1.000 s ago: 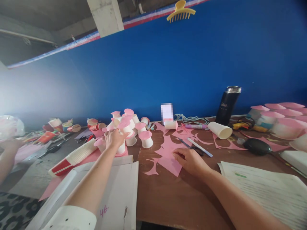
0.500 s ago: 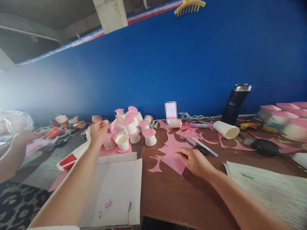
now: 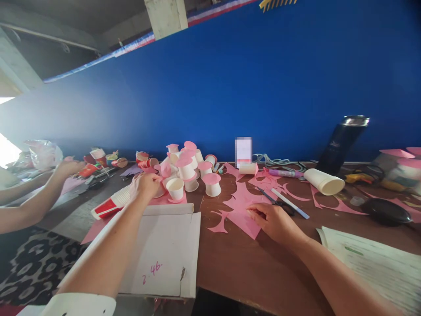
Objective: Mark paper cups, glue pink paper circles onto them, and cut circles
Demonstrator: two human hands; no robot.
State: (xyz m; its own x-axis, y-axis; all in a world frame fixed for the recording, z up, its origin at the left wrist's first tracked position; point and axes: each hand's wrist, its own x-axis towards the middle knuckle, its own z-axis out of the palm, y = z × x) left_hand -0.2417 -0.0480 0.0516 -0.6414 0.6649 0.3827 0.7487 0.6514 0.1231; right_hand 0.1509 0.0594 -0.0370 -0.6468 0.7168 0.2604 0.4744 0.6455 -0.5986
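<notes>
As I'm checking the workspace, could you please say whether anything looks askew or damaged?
A paper cup lies on its side by the dark bottle, unlike the standing cups; the white board looks torn near its right edge.

This is a shared craft workspace, folks, set up in a bare concrete shell: look over the top of the blue partition (image 3: 279, 87) and there's a raw pillar (image 3: 166, 19) and an unfinished-looking ceiling (image 3: 66, 15). Right at its foot runs a brown work table (image 3: 230, 272), strewn with pink paper offcuts (image 3: 242, 208), disc-topped paper cups (image 3: 213, 188), scissors (image 3: 274, 201) and a purple marker (image 3: 283, 173). And there, toward the partition's left end, another person's arm (image 3: 31, 213) stretches out near red cups (image 3: 88, 170)!
</notes>
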